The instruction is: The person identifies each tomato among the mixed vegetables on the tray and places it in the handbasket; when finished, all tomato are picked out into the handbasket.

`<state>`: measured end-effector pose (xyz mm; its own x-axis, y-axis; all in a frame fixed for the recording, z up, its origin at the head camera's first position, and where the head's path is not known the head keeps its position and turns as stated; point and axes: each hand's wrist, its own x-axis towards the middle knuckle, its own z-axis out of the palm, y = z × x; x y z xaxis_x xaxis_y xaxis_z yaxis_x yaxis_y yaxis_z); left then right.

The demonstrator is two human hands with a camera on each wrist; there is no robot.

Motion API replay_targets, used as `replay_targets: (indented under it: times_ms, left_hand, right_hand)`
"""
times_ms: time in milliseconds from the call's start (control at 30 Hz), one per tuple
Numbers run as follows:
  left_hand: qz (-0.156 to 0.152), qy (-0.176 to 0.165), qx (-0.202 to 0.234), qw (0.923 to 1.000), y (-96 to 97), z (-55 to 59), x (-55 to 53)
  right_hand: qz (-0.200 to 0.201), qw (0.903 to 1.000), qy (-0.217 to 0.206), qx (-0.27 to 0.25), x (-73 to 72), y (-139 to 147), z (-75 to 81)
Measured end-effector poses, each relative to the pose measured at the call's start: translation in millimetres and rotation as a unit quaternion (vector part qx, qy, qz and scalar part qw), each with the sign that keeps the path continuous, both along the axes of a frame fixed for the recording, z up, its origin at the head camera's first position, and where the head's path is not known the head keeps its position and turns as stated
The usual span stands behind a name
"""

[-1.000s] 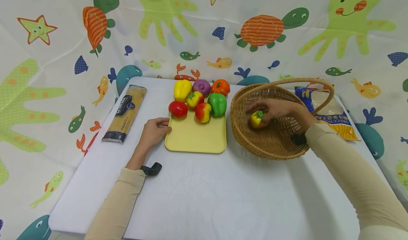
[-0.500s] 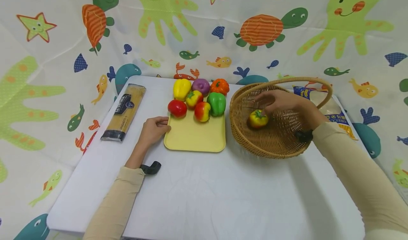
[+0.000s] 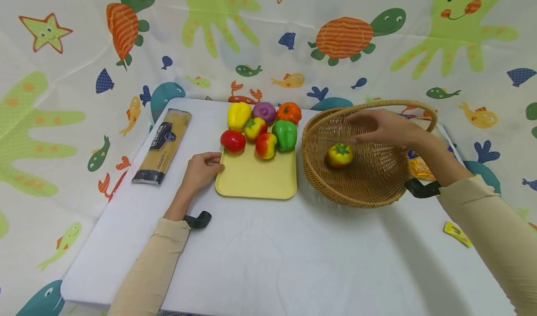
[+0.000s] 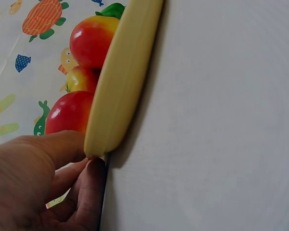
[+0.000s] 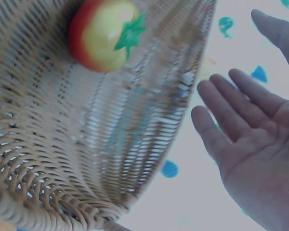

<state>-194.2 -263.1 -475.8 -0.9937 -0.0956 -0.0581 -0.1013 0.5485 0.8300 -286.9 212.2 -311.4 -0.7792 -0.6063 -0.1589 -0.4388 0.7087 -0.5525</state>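
My left hand (image 3: 200, 170) pinches the left edge of a pale yellow tray (image 3: 256, 181); in the left wrist view the thumb side lies at the rim and fingers (image 4: 92, 185) curl beneath it. Toy produce fills the tray's far half: a yellow pepper (image 3: 239, 116), a purple onion (image 3: 264, 113), an orange pumpkin (image 3: 289, 113), a green pepper (image 3: 285, 135) and several red or red-yellow pieces. Over the wicker basket (image 3: 356, 197), my right hand (image 3: 386, 128) is open and holds nothing. A red-yellow toy tomato (image 3: 340, 154) with a green top lies inside the basket, apart from the fingers.
A spaghetti pack (image 3: 162, 146) lies at the table's left. Behind the basket and my right wrist is a partly hidden blue and orange pasta bag (image 3: 419, 169). A small yellow packet (image 3: 457, 234) lies near my right sleeve. The basket's handle (image 3: 398, 102) arches over its far side.
My right hand has let go of the toy tomato in the basket, then lifted and drawn back rightward. The small yellow packet has come into sight. My left hand stays at the tray.
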Motion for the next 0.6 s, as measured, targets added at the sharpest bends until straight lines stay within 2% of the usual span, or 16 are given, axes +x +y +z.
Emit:
replay_targets:
  times_ms: [200,300,467,600]
  left_hand:
    - [0.002,-0.001,-0.003,1.0000,-1.5,-1.0,-1.5]
    - [0.004,0.000,-0.003,1.0000,-2.4,-2.2,-2.9]
    - [0.004,0.000,-0.003,1.0000,-2.2,-3.4,-4.1]
    - [0.004,-0.002,-0.003,1.0000,-1.7,-2.9,-3.3]
  right_hand:
    - [-0.009,0.9985,0.050,0.021,38.0,3.4,13.5]
    - [-0.002,0.9972,0.072,0.021,55.9,4.0,16.2]
    - [0.021,0.9954,0.090,-0.025,85.5,3.8,14.6]
    - [0.020,0.9933,0.096,-0.062,109.3,-2.4,12.3]
